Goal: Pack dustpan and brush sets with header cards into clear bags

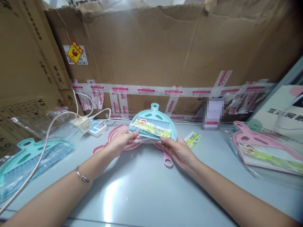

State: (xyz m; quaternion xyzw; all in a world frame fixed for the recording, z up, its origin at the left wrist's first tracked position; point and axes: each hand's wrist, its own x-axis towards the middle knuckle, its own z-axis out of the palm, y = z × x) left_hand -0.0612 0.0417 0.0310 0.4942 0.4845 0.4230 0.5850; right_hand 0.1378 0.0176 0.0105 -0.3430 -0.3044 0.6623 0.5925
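Note:
Both hands hold a mint-green dustpan and brush set [155,116] in clear plastic wrap, raised a little above the table with its handle loop pointing away from me. My left hand [120,140] pinches its lower left corner, thumb on top. On the lower right corner, my right hand [178,149] grips the same way. A yellow-green label strip runs across the set's bristles. Beneath and behind it lie a pink dustpan [113,134] and a pink handle with a loop [168,160], both partly hidden by the held set and my hands.
Another wrapped mint-green set [35,160] lies left, crossed by a cable [44,145]. A wrapped pink set [260,145] is at right. A loose label [193,139] lies near my right hand. A power strip [97,128] and a large cardboard box [146,47] stand behind.

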